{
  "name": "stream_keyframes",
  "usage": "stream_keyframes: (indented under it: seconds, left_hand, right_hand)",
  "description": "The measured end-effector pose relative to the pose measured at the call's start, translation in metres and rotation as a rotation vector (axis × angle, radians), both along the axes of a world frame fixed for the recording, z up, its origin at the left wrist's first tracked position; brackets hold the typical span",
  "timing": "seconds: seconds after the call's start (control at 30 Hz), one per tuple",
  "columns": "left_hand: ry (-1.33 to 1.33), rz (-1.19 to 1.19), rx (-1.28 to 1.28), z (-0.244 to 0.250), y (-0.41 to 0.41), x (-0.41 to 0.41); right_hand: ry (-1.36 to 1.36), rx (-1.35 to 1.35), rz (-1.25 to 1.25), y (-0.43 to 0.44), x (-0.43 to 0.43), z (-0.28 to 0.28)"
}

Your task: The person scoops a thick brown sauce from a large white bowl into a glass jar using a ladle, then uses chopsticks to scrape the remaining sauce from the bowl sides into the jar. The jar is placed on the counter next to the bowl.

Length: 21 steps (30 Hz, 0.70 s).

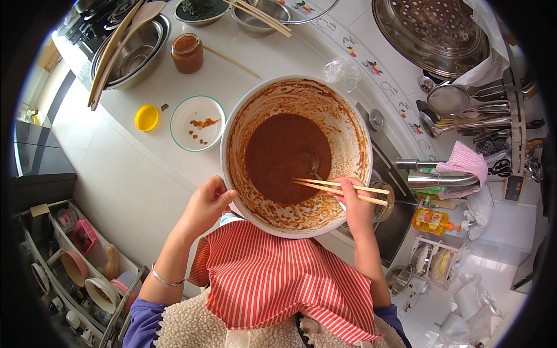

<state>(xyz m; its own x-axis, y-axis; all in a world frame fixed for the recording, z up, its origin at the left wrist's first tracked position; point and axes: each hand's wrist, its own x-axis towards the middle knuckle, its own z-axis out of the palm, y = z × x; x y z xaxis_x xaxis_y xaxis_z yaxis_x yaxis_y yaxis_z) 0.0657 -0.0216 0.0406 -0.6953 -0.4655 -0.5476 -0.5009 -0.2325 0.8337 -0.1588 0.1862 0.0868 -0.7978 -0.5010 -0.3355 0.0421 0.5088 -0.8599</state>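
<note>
A large white bowl (pixel 296 231) in front of me holds a thick red-brown sauce (pixel 285 152), with smears all round its inner wall. My right hand (pixel 354 202) grips a pair of wooden chopsticks (pixel 335 187) over the bowl's right side, their tips at the sauce; a metal ladle (pixel 314 163) lies partly sunk there, its handle running toward the same hand. With thumb and fingers my left hand (pixel 213 200) pinches the bowl's left rim. A glass bowl (pixel 182 135) with sauce bits stands left of it, near a yellow lid (pixel 147 118).
An open jar of brown sauce (pixel 187 54), stacked steel bowls (pixel 161 48) and a loose chopstick (pixel 230 61) lie farther back. A faucet (pixel 439 179), a sink edge and an orange soap bottle (pixel 430 221) are at the right. An open drawer (pixel 104 261) juts out at lower left.
</note>
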Motion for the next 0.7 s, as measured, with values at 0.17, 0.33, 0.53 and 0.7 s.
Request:
stream_keyframes:
  seconds: [0.17,0.33,0.53,0.7]
  left_hand:
    - [0.004,0.003,0.0,-0.0006,0.0004,-0.0001]
    - [0.004,0.002,-0.004,0.0009,0.0003,0.0001]
    - [0.006,0.006,-0.001,0.0003,0.0007,0.0001]
    - [0.009,0.002,-0.008,-0.0006,0.0009,0.0003]
  right_hand:
    - [-0.053,-0.054,-0.099,0.0038,-0.0063,0.005]
    - [-0.07,-0.066,-0.149,0.0058,-0.0092,0.0082]
    - [-0.066,-0.04,-0.092,0.0041,-0.0038,0.0042]
    - [-0.028,-0.009,-0.026,0.0011,-0.0007,0.0005]
